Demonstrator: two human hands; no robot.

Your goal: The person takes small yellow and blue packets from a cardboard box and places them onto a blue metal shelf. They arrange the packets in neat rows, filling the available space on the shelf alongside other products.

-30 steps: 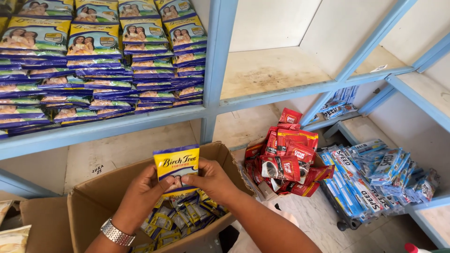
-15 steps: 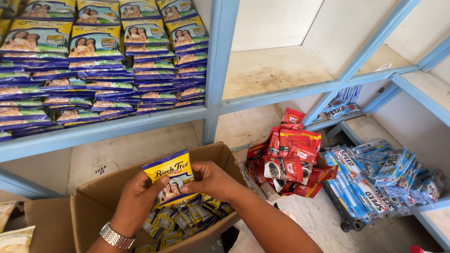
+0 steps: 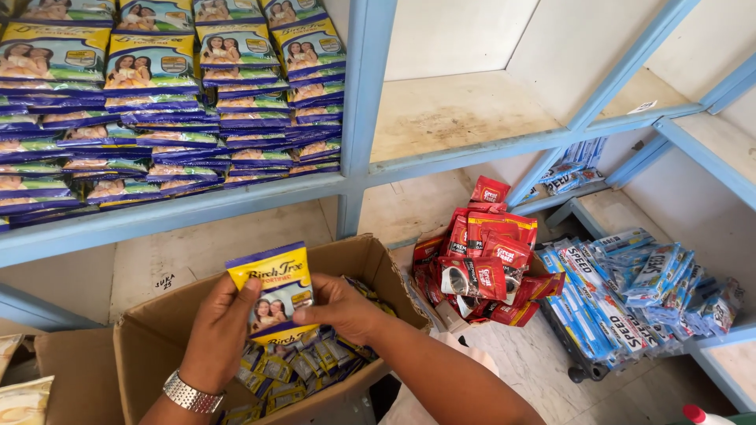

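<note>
- Yellow-and-blue sachet (image 3: pixel 273 293): flat, upright, tilted slightly toward 11 o'clock, printed face toward the camera, pinched at both side edges, raised above the open cardboard box (image 3: pixel 150 330) of matching sachets.

There is just one camera, worn on the person's head. It looks down and forward, close over the open cardboard box (image 3: pixel 150 330) near the bottom of the picture. Higher up it faces the blue shelf (image 3: pixel 358 118), which stands a little farther off. The view tips slightly to the right.
</note>
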